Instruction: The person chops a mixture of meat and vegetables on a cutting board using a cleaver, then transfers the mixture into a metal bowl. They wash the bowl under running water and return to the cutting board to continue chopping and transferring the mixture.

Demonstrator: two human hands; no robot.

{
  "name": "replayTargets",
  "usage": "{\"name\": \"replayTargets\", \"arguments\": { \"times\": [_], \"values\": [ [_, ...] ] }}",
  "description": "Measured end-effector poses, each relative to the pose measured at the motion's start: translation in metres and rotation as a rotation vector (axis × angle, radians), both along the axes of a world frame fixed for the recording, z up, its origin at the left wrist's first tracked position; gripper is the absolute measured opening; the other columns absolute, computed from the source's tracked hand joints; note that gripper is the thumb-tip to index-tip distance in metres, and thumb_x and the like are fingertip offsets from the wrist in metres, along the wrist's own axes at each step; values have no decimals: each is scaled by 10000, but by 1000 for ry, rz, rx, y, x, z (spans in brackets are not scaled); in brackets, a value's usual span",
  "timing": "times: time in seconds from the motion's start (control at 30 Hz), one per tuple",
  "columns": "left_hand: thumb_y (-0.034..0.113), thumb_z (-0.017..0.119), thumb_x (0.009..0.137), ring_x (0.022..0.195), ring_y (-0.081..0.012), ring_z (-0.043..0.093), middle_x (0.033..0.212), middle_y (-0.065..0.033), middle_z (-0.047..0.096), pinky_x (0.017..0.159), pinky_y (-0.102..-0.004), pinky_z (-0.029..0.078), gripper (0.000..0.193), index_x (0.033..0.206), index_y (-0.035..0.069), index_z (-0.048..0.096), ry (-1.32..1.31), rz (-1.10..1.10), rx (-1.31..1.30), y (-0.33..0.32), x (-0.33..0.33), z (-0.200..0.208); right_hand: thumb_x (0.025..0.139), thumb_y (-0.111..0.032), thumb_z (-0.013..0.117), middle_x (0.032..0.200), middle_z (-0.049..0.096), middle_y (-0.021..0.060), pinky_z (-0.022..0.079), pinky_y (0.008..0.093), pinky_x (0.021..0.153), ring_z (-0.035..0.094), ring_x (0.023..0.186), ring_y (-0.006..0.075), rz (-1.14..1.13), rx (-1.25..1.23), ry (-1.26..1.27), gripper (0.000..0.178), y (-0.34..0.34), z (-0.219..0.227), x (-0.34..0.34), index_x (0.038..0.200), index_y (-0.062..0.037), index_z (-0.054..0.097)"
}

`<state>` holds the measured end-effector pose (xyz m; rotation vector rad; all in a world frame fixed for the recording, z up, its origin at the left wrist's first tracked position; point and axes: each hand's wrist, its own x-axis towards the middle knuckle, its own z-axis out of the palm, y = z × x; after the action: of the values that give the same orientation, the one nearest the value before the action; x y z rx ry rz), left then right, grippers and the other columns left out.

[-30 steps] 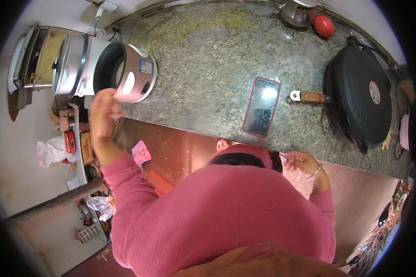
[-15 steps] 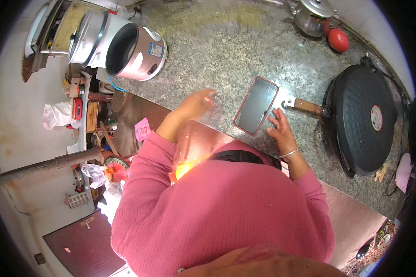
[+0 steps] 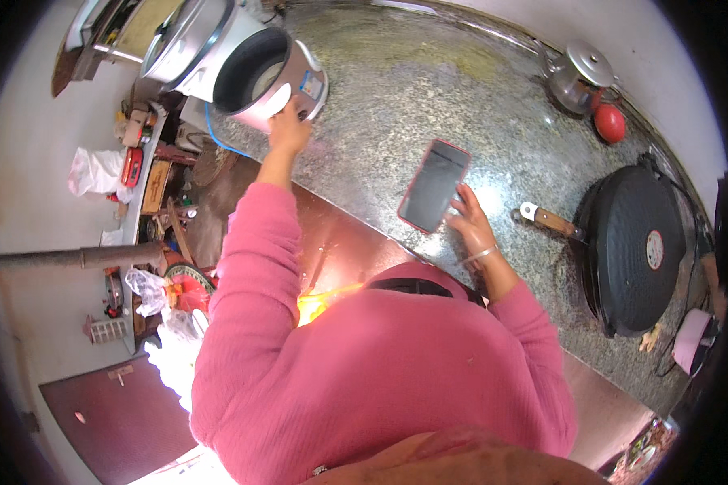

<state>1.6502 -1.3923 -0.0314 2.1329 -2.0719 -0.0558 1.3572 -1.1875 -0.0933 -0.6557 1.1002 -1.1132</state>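
Note:
My left hand reaches to the pink and white rice cooker at the far left. Its fingers lie against the cooker's front, next to a small dark oval; whether they grip it I cannot tell. The cooker stands without a lid, and its dark inside shows. A smartphone in a red case lies flat on the stone counter, its screen dark. Beside the phone's right edge rests my right hand, open, fingers apart, with fingertips at the case. A bracelet circles that wrist.
To the right sits a large round black electric pan with a wooden handle. A metal kettle and a red round object stand by the wall. Another white and silver cooker is at the far left. The counter's front edge runs before me.
My left hand has moved away from the counter's front edge, forward and left, onto the rice cooker. My right hand stays beside the phone. The whole view has shifted.

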Motion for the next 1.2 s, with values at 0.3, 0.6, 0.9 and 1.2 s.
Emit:
{"name": "replayTargets", "arguments": {
  "times": [0.3, 0.6, 0.9, 1.2],
  "values": [
    [168, 565, 672, 1101, -341, 364, 1203, -143, 405, 905, -409, 328, 573, 1206, 164, 358, -74, 74, 40, -17, 25, -6, 682, -4, 564, 1333, 212, 136, 386, 336, 867, 312, 1169, 267, 217, -6, -63, 744, -60, -2, 41, 1298, 1, 146],
    [274, 610, 698, 1072, -325, 427, 1142, -186, 461, 886, -400, 345, 620, 1217, 70, 342, -24, -30, 104, 1, 23, -26, 716, -32, 527, 1332, 228, 131, 400, 285, 803, 413, 1104, 219, 206, -8, -237, 707, -69, 8, 50, 1310, -47, 144],
    [192, 611, 718, 999, -282, 482, 1050, -166, 524, 841, -358, 372, 452, 1109, 20, 465, 415, -400, 253, 74, -61, -7, 761, -125, 559, 1067, 519, 87, 422, 284, 771, 501, 934, 157, 287, 27, -130, 452, 10, 17, -24, 1179, -47, 406],
    [322, 655, 668, 1054, -344, 418, 1173, -218, 387, 855, -409, 354, 667, 1201, 58, 352, 198, -506, 16, 67, -132, -14, 802, -249, 523, 826, 596, 143, 512, 324, 598, 604, 692, 240, -344, 200, 202, 291, 228, 76, -168, 938, 8, 541]
  ]
}}
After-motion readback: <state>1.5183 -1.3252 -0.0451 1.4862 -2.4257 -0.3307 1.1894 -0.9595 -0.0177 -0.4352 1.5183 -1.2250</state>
